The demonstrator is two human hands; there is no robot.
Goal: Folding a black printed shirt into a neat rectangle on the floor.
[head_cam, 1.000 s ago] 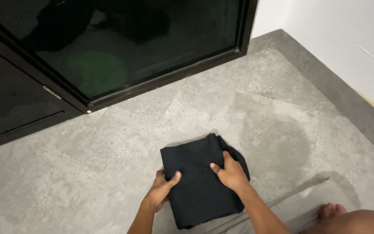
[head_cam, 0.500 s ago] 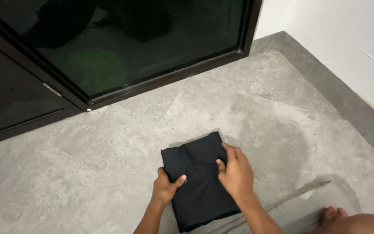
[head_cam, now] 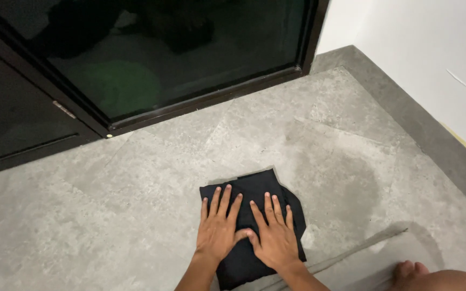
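We see two bare forearms coming up from the bottom edge, no sleeves, no watch, no rings or bands on either wrist. The left hand [head_cam: 218, 233] and right hand [head_cam: 274, 240] are ungloved, nails short and plain. At the lower right we catch bare toes [head_cam: 408, 268] and a bare knee [head_cam: 449, 281], uncovered.

Bare floor [head_cam: 109, 215] all round; glass door [head_cam: 179, 59] ahead.

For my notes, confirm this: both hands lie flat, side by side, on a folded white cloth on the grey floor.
Wrong in one respect: the head view shows the folded cloth is black, not white. The left hand and right hand do lie flat, side by side, on it on the grey floor.
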